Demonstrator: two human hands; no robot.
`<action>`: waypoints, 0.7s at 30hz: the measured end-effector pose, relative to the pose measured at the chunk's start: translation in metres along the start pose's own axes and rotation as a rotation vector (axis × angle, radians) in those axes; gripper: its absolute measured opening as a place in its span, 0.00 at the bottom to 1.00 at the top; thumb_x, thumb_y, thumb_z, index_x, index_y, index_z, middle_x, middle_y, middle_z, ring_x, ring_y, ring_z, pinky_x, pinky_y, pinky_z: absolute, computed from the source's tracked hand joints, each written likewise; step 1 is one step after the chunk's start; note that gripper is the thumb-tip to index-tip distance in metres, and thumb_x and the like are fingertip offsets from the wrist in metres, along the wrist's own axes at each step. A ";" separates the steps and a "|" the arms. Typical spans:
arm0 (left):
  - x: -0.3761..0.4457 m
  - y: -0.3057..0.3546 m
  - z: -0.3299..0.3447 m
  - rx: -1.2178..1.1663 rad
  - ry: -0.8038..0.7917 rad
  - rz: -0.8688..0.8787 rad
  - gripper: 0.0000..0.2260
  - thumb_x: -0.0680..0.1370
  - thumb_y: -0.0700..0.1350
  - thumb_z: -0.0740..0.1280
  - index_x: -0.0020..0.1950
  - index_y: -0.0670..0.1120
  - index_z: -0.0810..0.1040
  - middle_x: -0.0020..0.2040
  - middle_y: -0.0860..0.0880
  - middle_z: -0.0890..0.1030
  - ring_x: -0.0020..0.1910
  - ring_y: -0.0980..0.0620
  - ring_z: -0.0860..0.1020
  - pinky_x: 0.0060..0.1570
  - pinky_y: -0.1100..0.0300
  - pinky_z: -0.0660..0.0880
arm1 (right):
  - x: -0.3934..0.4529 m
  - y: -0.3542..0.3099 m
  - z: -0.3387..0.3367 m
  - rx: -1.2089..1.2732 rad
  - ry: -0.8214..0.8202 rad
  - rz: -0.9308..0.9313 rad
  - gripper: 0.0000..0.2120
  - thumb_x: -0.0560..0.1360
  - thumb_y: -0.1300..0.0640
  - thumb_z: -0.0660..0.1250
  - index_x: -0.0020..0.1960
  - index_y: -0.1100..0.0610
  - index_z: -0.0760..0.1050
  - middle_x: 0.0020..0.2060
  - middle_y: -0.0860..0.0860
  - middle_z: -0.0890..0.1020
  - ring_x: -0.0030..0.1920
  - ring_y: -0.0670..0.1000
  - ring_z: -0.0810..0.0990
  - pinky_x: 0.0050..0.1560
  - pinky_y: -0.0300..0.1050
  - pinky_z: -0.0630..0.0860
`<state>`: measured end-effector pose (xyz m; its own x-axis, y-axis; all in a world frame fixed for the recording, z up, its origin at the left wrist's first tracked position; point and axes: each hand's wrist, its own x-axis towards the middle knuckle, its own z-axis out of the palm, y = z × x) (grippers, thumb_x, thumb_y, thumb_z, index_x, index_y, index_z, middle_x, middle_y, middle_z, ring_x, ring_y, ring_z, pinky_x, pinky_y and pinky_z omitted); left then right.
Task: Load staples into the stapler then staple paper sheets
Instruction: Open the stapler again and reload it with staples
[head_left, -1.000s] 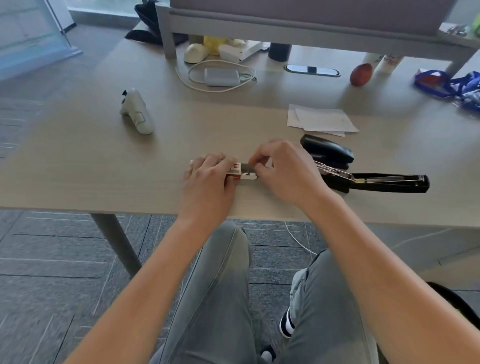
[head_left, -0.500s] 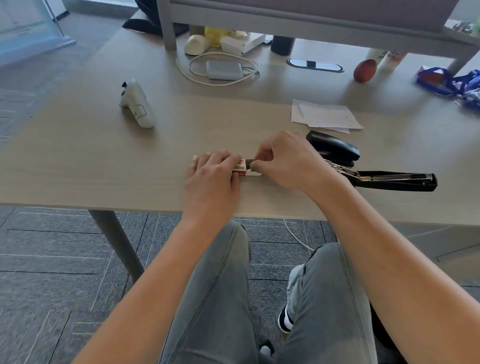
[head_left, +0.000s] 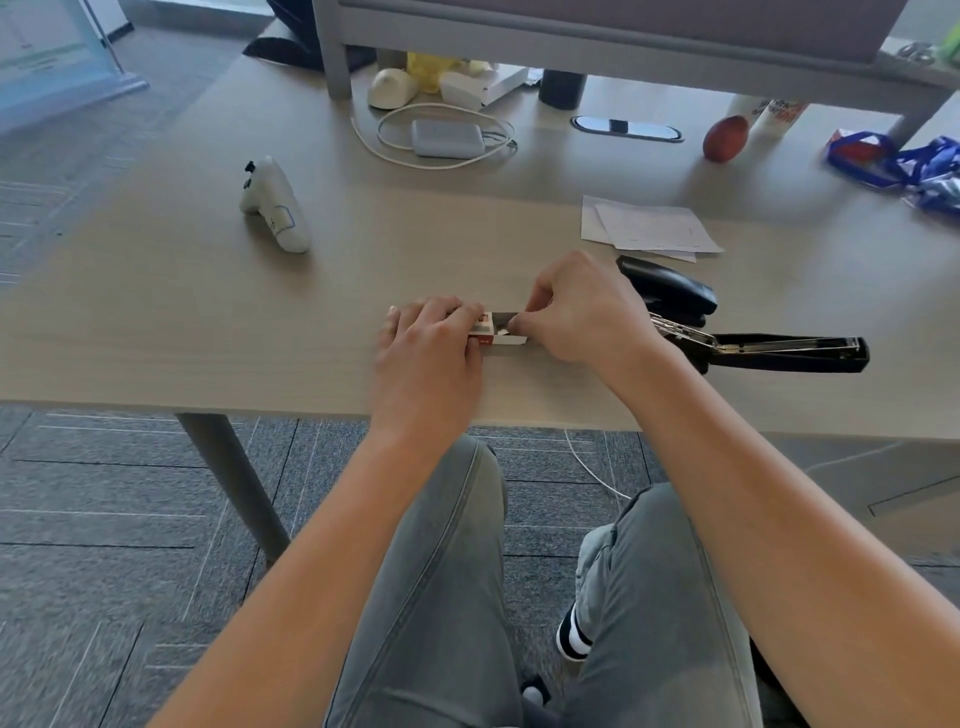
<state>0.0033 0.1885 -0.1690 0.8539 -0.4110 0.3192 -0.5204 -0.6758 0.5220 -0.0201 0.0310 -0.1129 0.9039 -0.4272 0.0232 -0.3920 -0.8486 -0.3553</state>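
Note:
A small red and white staple box (head_left: 493, 332) lies near the table's front edge, its inner tray slid out to the right. My left hand (head_left: 431, 348) presses down on the box's left part. My right hand (head_left: 576, 312) pinches a grey strip of staples (head_left: 503, 320) at the open tray. Just right of that hand lies the black stapler (head_left: 753, 343), swung open with its metal staple channel exposed. A few white paper sheets (head_left: 649, 228) lie behind the stapler.
A white game controller (head_left: 275, 208) lies at the left. At the back are a grey charger with a coiled cable (head_left: 447, 137), a red-brown ball (head_left: 724, 137), a blue bag (head_left: 893, 161) and a shelf frame (head_left: 332, 52). The table edge (head_left: 260, 408) runs close to my knees.
The camera view has shifted slightly. My right hand's fingers have closed in on the staple strip at the open tray. My left hand stays on the box.

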 end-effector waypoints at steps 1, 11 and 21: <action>0.000 0.000 0.000 0.003 -0.001 0.003 0.15 0.80 0.43 0.63 0.66 0.50 0.80 0.63 0.51 0.80 0.65 0.44 0.73 0.71 0.43 0.64 | 0.000 0.000 0.000 0.004 -0.003 0.011 0.07 0.68 0.49 0.76 0.41 0.52 0.86 0.33 0.51 0.83 0.41 0.56 0.83 0.38 0.42 0.73; 0.001 -0.001 0.001 0.015 0.000 0.004 0.16 0.80 0.43 0.63 0.67 0.50 0.79 0.64 0.51 0.80 0.66 0.45 0.73 0.73 0.44 0.62 | -0.006 -0.002 -0.007 -0.033 -0.005 0.031 0.07 0.68 0.50 0.76 0.40 0.54 0.87 0.34 0.53 0.84 0.40 0.57 0.83 0.37 0.43 0.74; 0.002 -0.001 0.003 0.025 0.014 0.020 0.16 0.80 0.42 0.63 0.67 0.51 0.79 0.64 0.52 0.80 0.66 0.45 0.74 0.73 0.44 0.63 | -0.010 -0.004 -0.009 -0.069 -0.007 0.072 0.06 0.71 0.50 0.73 0.44 0.50 0.86 0.40 0.51 0.85 0.46 0.57 0.83 0.42 0.44 0.72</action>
<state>0.0050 0.1863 -0.1712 0.8433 -0.4159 0.3403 -0.5368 -0.6825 0.4960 -0.0293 0.0362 -0.1030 0.8739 -0.4861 -0.0072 -0.4669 -0.8351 -0.2908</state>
